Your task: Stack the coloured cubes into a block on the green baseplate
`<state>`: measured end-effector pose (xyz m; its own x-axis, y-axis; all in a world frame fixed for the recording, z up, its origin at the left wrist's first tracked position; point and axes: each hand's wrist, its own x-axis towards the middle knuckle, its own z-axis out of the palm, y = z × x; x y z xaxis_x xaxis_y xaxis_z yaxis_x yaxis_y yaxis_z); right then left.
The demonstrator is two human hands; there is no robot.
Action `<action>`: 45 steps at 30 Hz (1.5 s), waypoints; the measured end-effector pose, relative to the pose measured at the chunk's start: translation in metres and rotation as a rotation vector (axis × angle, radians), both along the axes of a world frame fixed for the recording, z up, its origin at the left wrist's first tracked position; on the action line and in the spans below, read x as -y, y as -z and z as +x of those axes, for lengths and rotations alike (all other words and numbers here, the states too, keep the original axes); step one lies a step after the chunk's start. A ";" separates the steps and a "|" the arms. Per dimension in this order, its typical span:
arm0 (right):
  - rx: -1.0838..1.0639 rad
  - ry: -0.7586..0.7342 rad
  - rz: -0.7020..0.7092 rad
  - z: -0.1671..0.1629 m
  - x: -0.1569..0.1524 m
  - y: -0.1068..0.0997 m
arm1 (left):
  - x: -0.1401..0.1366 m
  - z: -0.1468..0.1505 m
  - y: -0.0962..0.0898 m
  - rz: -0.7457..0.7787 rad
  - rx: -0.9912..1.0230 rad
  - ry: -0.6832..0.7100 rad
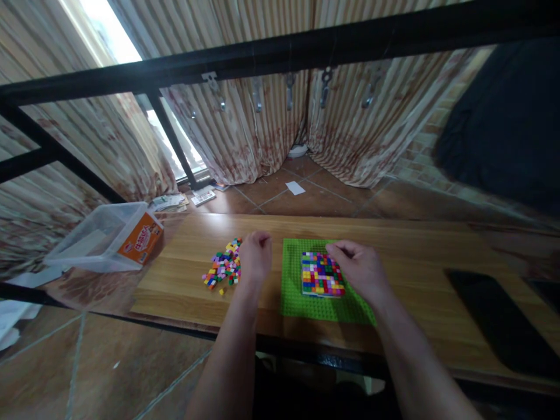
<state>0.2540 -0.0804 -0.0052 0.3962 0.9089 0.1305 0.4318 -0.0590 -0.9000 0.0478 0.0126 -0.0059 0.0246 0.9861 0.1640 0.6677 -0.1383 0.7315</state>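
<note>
A green studded baseplate lies on the wooden table, bearing a square block of many small coloured bricks. My right hand is over the block's upper right corner, its thumb and forefinger pinched together at the bricks. Whatever sits between those fingertips is too small to make out. To the left of the baseplate, my left hand hovers with curled fingers beside a heap of loose coloured bricks, hiding the heap's right side. Its fingertips are closed, and what they hold, if anything, cannot be seen. One yellow brick lies apart from the heap.
A clear plastic bin with an orange label stands left of the wooden table. On the table's right lies a black flat object. A black metal rail with hooks crosses in front of the striped curtains.
</note>
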 end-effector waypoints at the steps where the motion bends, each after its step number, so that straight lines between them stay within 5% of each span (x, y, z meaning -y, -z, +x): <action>1: -0.012 0.000 0.015 -0.001 0.000 0.000 | 0.004 0.007 -0.001 -0.029 0.173 0.061; 7: -0.140 -0.030 0.154 -0.009 -0.002 -0.001 | 0.029 0.042 -0.008 -0.388 1.000 0.239; 12: -0.107 -0.090 0.271 -0.016 0.000 -0.007 | 0.040 0.050 -0.020 -0.509 1.206 0.307; 25: 0.000 -0.076 0.385 -0.021 0.003 -0.016 | 0.048 0.059 -0.023 -0.590 1.159 0.334; 30: -0.014 -0.024 0.306 -0.011 0.001 -0.011 | 0.045 0.057 -0.023 -0.491 1.048 0.304; 36: 0.020 0.012 0.134 0.006 -0.005 0.009 | 0.031 0.046 -0.015 -0.299 0.868 0.067; 45: -0.076 -0.086 0.017 0.001 -0.013 0.016 | 0.028 0.050 0.006 -0.340 0.634 0.214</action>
<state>0.2547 -0.0671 -0.0216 0.3263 0.9378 0.1183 0.3647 -0.0094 -0.9311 0.0975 -0.0152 -0.0121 0.2241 0.9691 -0.1026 0.0878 0.0847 0.9925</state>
